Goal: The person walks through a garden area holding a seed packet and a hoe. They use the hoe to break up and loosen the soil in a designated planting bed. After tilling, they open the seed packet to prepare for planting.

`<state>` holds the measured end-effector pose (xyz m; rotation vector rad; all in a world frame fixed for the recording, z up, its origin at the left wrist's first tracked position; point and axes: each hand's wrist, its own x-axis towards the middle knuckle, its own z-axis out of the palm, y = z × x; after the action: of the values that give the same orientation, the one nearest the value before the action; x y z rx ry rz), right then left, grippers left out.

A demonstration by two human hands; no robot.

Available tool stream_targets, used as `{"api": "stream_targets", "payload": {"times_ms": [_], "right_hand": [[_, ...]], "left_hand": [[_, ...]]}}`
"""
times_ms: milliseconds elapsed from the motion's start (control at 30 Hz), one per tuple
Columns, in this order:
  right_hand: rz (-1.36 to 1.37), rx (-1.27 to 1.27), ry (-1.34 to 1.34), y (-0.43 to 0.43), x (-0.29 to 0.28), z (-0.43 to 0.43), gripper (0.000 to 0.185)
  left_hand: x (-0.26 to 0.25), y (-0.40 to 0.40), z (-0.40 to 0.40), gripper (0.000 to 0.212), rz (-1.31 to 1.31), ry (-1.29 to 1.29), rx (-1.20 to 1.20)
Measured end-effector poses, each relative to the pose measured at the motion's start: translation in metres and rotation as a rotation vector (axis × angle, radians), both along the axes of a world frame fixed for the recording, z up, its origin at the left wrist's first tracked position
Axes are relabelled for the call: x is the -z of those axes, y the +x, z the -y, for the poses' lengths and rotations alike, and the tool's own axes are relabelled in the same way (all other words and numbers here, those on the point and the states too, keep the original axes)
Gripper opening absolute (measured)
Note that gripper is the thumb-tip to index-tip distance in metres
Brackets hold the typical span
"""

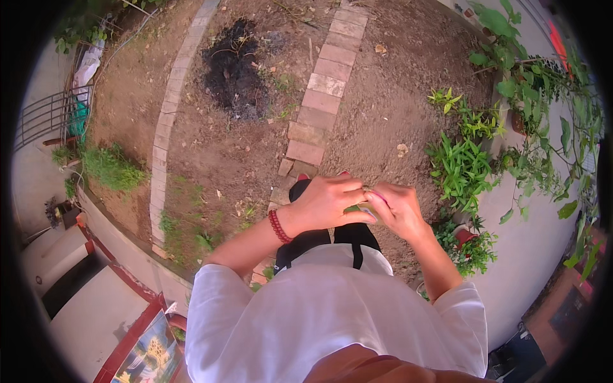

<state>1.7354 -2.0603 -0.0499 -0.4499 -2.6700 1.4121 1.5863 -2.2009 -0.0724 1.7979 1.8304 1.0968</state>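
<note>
Both hands meet in front of my waist. My left hand (pixel 326 203), with a red beaded bracelet (pixel 279 227) at its wrist, has its fingertips against a small packet (pixel 366 210) that shows green and whitish parts. My right hand (pixel 398 210) grips the packet's right side, its thumb pointing towards the left fingers. A pink edge shows at the right thumb. The fingers cover most of the packet, so its kind and contents cannot be told.
A brick path (pixel 321 101) runs ahead from my feet, with a second brick row (pixel 165 119) to the left. Between them lies a blackened burnt patch (pixel 237 72). Leafy plants (pixel 459 163) and a red pot (pixel 463 235) line the right edge. A metal railing (pixel 45 117) stands far left.
</note>
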Motion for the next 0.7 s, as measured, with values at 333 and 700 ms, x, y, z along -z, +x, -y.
{"api": "stream_targets", "payload": {"times_ms": [333, 700], "right_hand": [[-0.078, -0.087, 0.131, -0.138, -0.025, -0.028, 0.019], [-0.014, 0.631, -0.028, -0.218, -0.016, -0.153, 0.023]], "left_hand": [[-0.019, -0.136, -0.034, 0.021, 0.192, -0.342, 0.19], [-0.031, -0.233, -0.206, 0.014, -0.12, -0.036, 0.3]]}}
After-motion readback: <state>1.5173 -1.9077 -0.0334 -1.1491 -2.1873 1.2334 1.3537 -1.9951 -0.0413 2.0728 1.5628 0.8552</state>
